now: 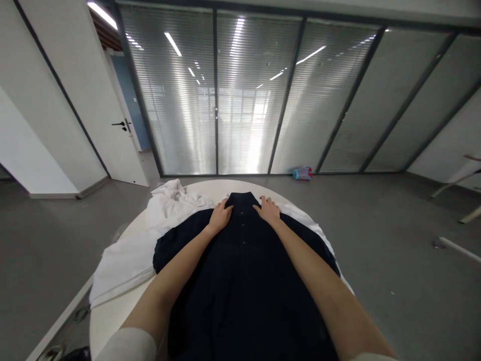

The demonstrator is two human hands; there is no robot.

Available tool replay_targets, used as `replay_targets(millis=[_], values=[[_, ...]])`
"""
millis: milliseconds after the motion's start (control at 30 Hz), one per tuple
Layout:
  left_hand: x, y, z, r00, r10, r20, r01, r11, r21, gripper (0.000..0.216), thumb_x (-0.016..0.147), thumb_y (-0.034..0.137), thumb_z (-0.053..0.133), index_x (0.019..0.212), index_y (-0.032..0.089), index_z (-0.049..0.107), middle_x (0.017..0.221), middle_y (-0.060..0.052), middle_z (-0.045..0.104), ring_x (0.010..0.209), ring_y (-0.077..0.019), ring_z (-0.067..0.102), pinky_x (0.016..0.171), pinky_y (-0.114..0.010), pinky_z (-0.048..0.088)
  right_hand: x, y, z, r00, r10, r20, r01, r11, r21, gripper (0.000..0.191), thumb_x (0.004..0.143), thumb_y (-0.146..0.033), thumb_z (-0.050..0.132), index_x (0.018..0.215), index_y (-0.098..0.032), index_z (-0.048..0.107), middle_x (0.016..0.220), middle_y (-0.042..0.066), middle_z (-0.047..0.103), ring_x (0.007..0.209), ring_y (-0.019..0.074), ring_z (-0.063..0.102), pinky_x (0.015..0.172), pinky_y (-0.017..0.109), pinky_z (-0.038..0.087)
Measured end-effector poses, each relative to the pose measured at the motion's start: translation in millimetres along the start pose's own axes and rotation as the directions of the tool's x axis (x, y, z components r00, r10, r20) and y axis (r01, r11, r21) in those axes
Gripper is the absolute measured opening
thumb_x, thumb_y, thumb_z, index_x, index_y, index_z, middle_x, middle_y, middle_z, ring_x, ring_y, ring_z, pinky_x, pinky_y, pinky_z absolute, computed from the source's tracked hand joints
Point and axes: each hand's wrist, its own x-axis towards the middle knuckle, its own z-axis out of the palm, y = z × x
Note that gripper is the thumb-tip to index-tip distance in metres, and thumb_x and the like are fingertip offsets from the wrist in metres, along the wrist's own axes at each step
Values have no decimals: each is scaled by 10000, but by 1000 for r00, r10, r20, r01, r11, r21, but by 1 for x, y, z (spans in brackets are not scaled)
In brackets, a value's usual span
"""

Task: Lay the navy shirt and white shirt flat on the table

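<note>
White and round, the bench [108, 321] carries a dark navy, button-front cloth shirt [246, 286], spread out, which I judge light, soft and best taken either side of its collar [241, 199], where my bare left hand [221, 215] and right hand [268, 209] rest half-curled, touching it, though whether either pinches I cannot tell.

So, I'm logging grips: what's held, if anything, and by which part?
Left hand and right hand touch the shirt beside its collar; whether they grip is unclear.
</note>
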Motion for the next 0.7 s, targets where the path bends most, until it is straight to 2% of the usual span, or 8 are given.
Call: replay_targets(millis=[100, 200, 267, 367, 433, 533, 600, 700], values=[[-1, 1, -3, 1000, 17, -14, -16, 998, 58, 329, 960, 172, 501, 1233, 165, 686, 1475, -161, 410, 1050, -232, 607, 1020, -424, 469, -11, 42, -26, 996, -67, 55, 67, 998, -6, 448, 935, -459, 587, 1305, -211, 542, 1303, 142, 594, 1175, 311, 578, 956, 411, 432], [7, 16, -12, 998, -34, -60, 40, 995, 97, 300, 967, 197, 487, 1151, 158, 721, 1450, -165, 438, 1108, -266, 596, 1002, -441, 471, -33, 104, -54, 990, -97, 103, 96, 995, 22, 355, 902, -454, 610, 1152, -205, 649, 1140, 105, 684, 1027, 257, 642, 877, 340, 466], [13, 33, -18, 997, 32, -75, -24, 993, 112, 314, 991, 257, 462, 1145, 164, 720, 1437, -155, 471, 1216, -295, 547, 1035, -458, 443, -56, 147, -65, 994, -48, 100, 44, 998, 49, 358, 862, -519, 616, 992, -197, 705, 1031, 105, 711, 919, 257, 661, 786, 333, 483], [19, 63, -17, 982, 188, 32, -190, 978, 85, 387, 1015, 385, 431, 1246, 197, 680, 1406, -116, 548, 1354, -312, 449, 1136, -499, 342, -97, 195, -68, 966, -58, 254, 2, 976, 216, 415, 801, -597, 619, 776, -194, 714, 727, 67, 696, 686, 217, 642, 634, 310, 468], [18, 77, -8, 975, 180, 134, -189, 980, 57, 489, 1003, 502, 425, 1357, 221, 614, 1444, -104, 541, 1418, -360, 373, 1170, -573, 268, -123, 209, -63, 954, -82, 288, -27, 934, 355, 418, 751, -600, 646, 807, -194, 731, 689, 55, 692, 643, 207, 631, 610, 313, 469], [13, 84, 8, 966, 78, 248, -91, 995, 40, 610, 978, 601, 407, 1476, 261, 501, 1572, -86, 411, 1469, -438, 255, 1163, -674, 191, -150, 209, -57, 972, -122, 202, 4, 864, 504, 405, 718, -596, 651, 797, -205, 720, 775, 63, 722, 755, 233, 664, 722, 350, 514], [9, 81, 16, 962, 39, 271, -50, 998, 36, 603, 986, 593, 386, 1493, 280, 478, 1605, -63, 361, 1487, -440, 211, 1171, -682, 158, -156, 203, -62, 981, -118, 155, 7, 817, 577, 420, 734, -632, 623, 759, -217, 684, 809, 69, 733, 834, 251, 678, 797, 376, 527], [6, 77, 21, 966, 24, 259, -33, 999, 29, 589, 995, 580, 364, 1501, 295, 466, 1617, -40, 342, 1501, -422, 187, 1186, -666, 136, -152, 199, -81, 986, -37, 161, -81, 740, 668, 473, 787, -691, 555, 816, -227, 644, 884, 88, 749, 859, 245, 700, 795, 368, 545]])
